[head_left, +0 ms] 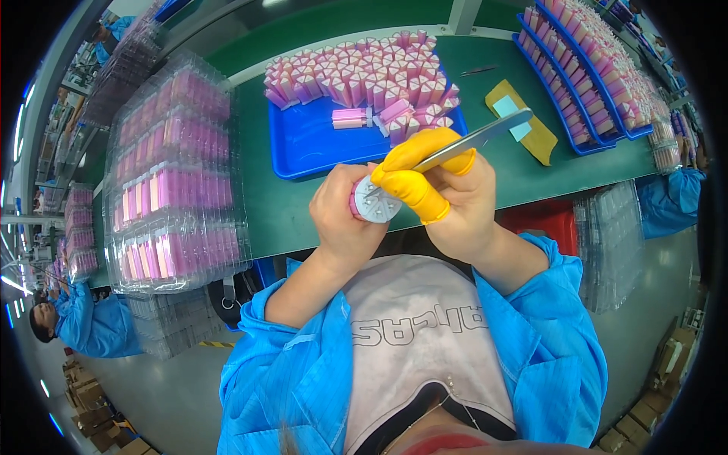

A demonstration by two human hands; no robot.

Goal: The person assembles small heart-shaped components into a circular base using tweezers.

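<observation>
My left hand (337,216) is wrapped round a pink cylindrical piece, of which mainly the round white end cap (377,206) shows, turned upward. Yellow finger covers sit on several fingers of my right hand (464,199). That hand grips metal tweezers (485,136), slanting down to the left, their tips at the cap's face. Whether the tips pinch anything is too small to tell. Just beyond my hands lies a blue tray (303,148), holding many pink pieces (356,80) with white triangular ends, most of them upright. A few pink pieces (349,118) lie on their sides near its middle.
Clear plastic trays (174,241) of pink pieces are stacked at the left. Stacked blue trays (565,76) of similar pieces stand far right. A yellow-brown packet (540,144) lies on the green table (277,220), a second pair of tweezers (479,70) beyond. A red bin (540,224) is below the table edge.
</observation>
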